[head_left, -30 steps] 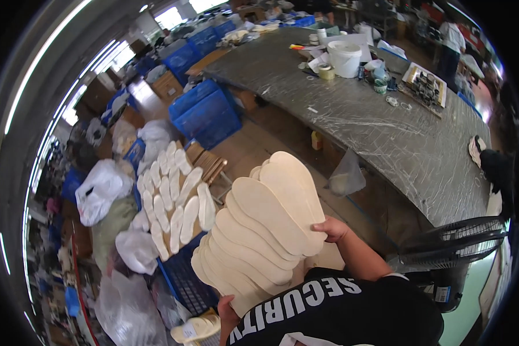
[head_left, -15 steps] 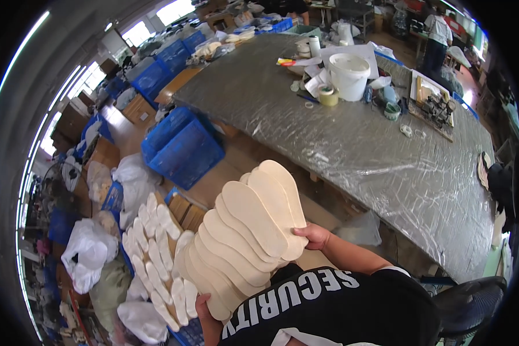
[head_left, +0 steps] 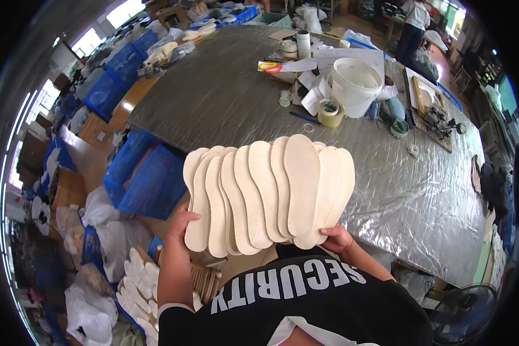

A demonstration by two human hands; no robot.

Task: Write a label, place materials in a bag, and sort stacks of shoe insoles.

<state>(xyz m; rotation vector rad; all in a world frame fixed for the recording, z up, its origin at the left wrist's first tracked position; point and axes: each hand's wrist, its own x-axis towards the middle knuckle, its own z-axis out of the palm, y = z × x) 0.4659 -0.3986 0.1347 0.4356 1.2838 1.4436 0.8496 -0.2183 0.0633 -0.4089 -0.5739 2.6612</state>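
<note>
**Fan of insoles held in both hands above the surface edge**

Head view, only one camera:

- Left hand (head_left: 181, 225) grips the left end of a fanned stack of cream insoles (head_left: 269, 193); thumb lies over the front of the outermost insole, fingers are behind and hidden.
- Right hand (head_left: 335, 238) is closed on the lower right end of the same stack; fingers curl under the heel ends.
- Insoles overlap like a hand of cards, heel ends down toward the person, toe ends up and spread. Roughly ten, exact count not readable because of the overlap.
- Stack is held in the air in front of the chest, clear of the surface (head_left: 225, 98), over its near edge.
- Surface is large, grey, covered in wrinkled plastic film.
- On its far side: white bucket (head_left: 354, 85), roll of tape (head_left: 330, 112) just beside the bucket, loose paper sheets (head_left: 340, 57) behind it, a white cylindrical container (head_left: 303, 43), a tray with small parts (head_left: 435, 106) to the right.
- Blue crates (head_left: 147, 179) on the floor left of the surface, below the stack in frame; more blue crates (head_left: 112, 86) further left.
- More loose insoles (head_left: 138, 282) piled on the floor at lower left, next to white plastic bags (head_left: 95, 305).
- Another person (head_left: 412, 26) stands at the far end, top right, well apart.
- Fan (head_left: 461, 314) at lower right, partly cut by the rim.
</note>
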